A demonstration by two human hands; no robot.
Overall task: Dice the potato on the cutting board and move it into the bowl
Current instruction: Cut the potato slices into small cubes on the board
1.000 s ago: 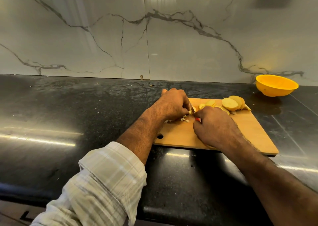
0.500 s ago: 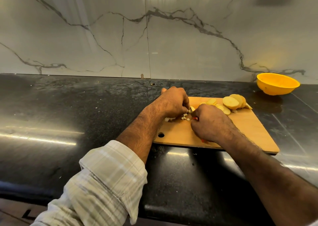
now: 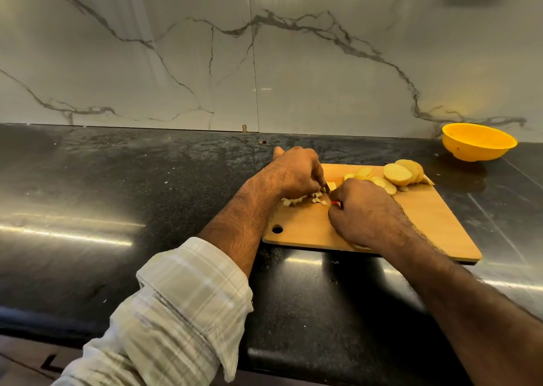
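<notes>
A wooden cutting board (image 3: pixel 426 224) lies on the black counter. My left hand (image 3: pixel 295 172) presses down on a pale potato piece (image 3: pixel 331 185) at the board's far left. My right hand (image 3: pixel 363 209) grips a knife with a red handle (image 3: pixel 334 203); its blade tip (image 3: pixel 326 188) meets that piece. Small potato dice (image 3: pixel 305 199) lie under and beside my left hand. Round potato slices (image 3: pixel 398 174) are stacked at the board's far right. The yellow bowl (image 3: pixel 477 142) stands beyond the board at the right, by the wall.
The black stone counter (image 3: pixel 117 194) runs left and right, with its front edge near me. A marble wall (image 3: pixel 264 62) closes off the back. The board has a hanging hole (image 3: pixel 277 229) at its near left corner.
My right hand with the knife has shifted slightly left and toward me across the potato piece. My left hand has stayed on the piece. A few more dice lie by it.
</notes>
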